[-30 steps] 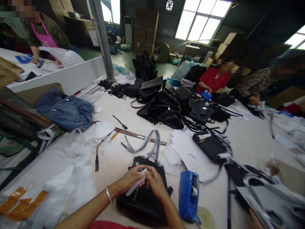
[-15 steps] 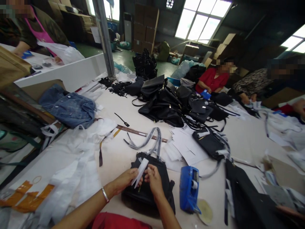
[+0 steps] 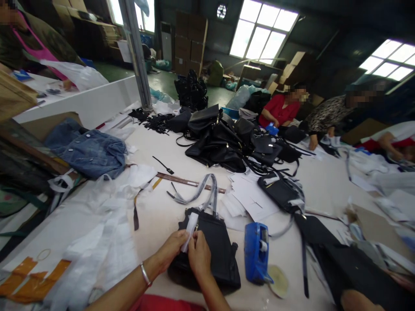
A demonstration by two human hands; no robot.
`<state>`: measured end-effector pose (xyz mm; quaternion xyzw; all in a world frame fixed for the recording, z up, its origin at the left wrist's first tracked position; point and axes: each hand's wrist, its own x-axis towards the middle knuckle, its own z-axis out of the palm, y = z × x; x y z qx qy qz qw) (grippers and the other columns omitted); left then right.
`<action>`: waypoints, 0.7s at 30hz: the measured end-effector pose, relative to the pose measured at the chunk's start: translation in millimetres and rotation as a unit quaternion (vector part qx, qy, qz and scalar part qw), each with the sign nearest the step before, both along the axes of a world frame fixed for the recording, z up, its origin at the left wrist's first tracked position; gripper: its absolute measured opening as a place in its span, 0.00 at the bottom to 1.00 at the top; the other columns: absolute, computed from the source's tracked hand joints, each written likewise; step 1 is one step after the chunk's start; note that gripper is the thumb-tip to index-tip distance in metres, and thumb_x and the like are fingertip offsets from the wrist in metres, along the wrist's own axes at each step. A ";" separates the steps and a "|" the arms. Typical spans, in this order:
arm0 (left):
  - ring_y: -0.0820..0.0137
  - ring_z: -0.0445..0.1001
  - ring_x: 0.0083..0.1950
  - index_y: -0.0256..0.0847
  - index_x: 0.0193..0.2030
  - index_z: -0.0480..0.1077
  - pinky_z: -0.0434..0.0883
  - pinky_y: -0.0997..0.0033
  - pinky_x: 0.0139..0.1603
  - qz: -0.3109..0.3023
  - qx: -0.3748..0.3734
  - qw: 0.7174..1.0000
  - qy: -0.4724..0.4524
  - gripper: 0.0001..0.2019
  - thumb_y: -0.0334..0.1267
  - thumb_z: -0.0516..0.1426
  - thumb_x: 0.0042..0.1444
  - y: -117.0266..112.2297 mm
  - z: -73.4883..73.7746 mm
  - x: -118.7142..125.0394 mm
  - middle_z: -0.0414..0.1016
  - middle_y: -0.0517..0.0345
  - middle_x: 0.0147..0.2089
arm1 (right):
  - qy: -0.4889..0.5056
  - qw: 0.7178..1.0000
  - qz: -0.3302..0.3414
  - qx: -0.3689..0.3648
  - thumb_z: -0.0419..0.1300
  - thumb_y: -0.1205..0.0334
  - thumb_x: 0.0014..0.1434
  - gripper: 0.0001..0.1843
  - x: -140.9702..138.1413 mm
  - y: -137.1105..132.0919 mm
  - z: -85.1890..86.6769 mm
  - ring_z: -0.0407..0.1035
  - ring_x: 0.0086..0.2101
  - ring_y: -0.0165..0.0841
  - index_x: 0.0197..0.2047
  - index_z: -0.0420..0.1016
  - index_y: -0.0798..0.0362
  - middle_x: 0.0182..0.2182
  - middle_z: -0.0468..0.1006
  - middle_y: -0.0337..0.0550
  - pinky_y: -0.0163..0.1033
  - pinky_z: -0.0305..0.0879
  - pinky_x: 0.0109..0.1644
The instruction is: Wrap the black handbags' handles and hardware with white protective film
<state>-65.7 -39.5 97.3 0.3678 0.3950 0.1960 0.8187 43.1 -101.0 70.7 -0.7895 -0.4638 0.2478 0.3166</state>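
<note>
A black handbag (image 3: 216, 250) with wrapped grey handles (image 3: 207, 192) lies flat on the white table (image 3: 162, 207) just in front of me. Over its left side, my left hand (image 3: 172, 247) and my right hand (image 3: 198, 257) meet, both pinched on a narrow white paper strip (image 3: 189, 226) that stands up from the bag's edge. A silver bangle sits on my left wrist. A blue tape dispenser (image 3: 256, 252) stands just right of the bag.
A heap of black bags (image 3: 227, 142) fills the table's middle. White paper sheets (image 3: 249, 196), a wooden ruler (image 3: 184, 181), a denim garment (image 3: 87, 151) and white plastic wrap (image 3: 97, 233) lie around. Another black bag (image 3: 280, 192) lies right. Other people work at the far right and upper left.
My hands have shifted slightly left on the bag. The white strip, earlier tilted across my fingers, now stands more upright at the bag's left edge. The view has swung a little.
</note>
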 end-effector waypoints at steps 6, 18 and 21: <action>0.68 0.72 0.28 0.33 0.36 0.74 0.65 0.73 0.29 0.039 -0.058 0.997 0.028 0.18 0.48 0.63 0.48 -1.0 -8.8 8.8 0.77 0.54 0.28 | -0.193 0.980 0.037 0.011 0.47 0.67 0.60 0.14 -16.1 -6.5 -15.1 0.73 0.41 0.44 0.48 0.65 0.57 0.41 0.75 0.56 0.46 0.69 0.41; 0.75 0.72 0.27 0.32 0.41 0.73 0.72 0.78 0.31 0.066 -0.042 0.991 0.108 0.14 0.38 0.64 0.49 0.4 -32.4 17.9 0.76 0.57 0.30 | -0.159 0.984 -0.047 0.059 0.46 0.61 0.65 0.15 113.8 -94.8 48.1 0.68 0.44 0.38 0.51 0.67 0.51 0.43 0.74 0.48 0.43 0.63 0.50; 0.75 0.72 0.28 0.31 0.41 0.73 0.72 0.78 0.31 0.056 -0.031 0.992 0.108 0.16 0.40 0.65 0.49 -1.3 -33.0 18.2 0.76 0.56 0.30 | -0.166 0.954 -0.247 -0.029 0.49 0.54 0.62 0.14 186.4 -137.0 31.0 0.68 0.41 0.42 0.40 0.70 0.52 0.37 0.74 0.49 0.44 0.61 0.48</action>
